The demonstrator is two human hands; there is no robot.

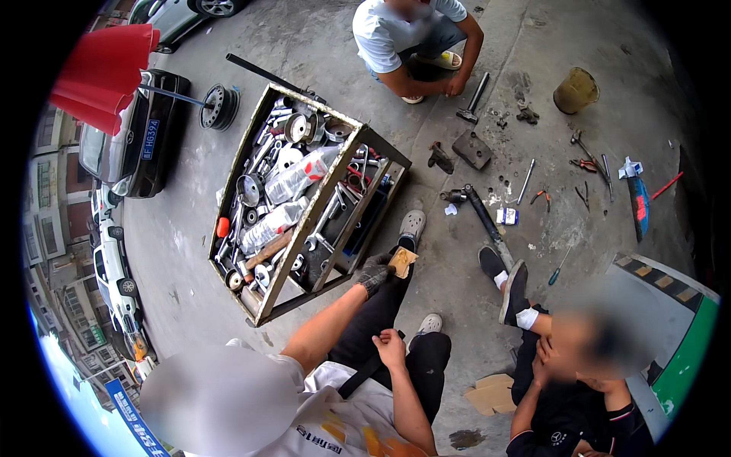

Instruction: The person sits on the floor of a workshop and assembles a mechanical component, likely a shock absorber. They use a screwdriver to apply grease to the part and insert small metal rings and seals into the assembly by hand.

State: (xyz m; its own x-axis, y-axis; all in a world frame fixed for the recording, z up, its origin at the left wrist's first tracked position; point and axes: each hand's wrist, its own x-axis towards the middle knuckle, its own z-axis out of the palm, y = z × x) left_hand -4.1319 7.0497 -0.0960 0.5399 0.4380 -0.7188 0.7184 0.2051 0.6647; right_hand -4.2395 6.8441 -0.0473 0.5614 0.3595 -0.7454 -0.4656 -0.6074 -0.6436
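Observation:
My left hand (373, 274), in a dark glove, grips a small square brown piece (403, 262), perhaps card or paper, at centre, just right of a metal-framed cart (267, 297). The cart is heaped with wrenches, round metal parts (298, 128) and plastic bottles (311, 166). My bare right hand (390, 347) is over my dark trousers (426, 373) near a black strap (358, 381), fingers curled together; what they hold, if anything, is too small to make out. My feet in grey clogs (412, 227) stand on the concrete floor (167, 251).
A crouching person (381, 34) and a seated person (563, 426) flank scattered hammers (476, 99), pliers (541, 199), a long black metal part (480, 209) and a bucket (576, 93). Cardboard (491, 392) lies below. Parked cars (160, 114), a red umbrella (95, 76) and a wheel rim (219, 107) are left.

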